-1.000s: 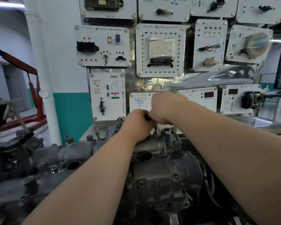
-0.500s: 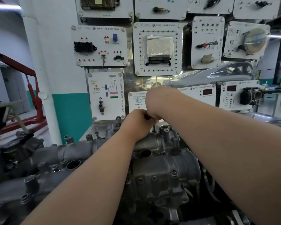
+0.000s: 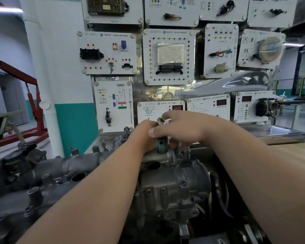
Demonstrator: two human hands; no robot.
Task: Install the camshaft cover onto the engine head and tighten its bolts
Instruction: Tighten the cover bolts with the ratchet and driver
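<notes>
**Both hands at the far end of the cover**

Nearest the camera, two bare forearms reach forward over the engine head. The cover, a long grey casting, appears seated on the head. Its long axis runs from near left away toward centre and ends beneath the hands.

The left hand is balled with its back to the camera. Its fingers are hidden, so what it holds, if anything, cannot be told. The right hand touches it and curls thumb and fingers round an upright piece, metal on top and teal below. This may be a tool set on a bolt, but the hands hide the joint.

The next turn would pivot on that upright axis, square to the cover's length, with the right hand on it. Raised fittings just right of the piece could hamper a swing.

Beyond stand a panel board, a red crane far left and a bench to the right.
</notes>
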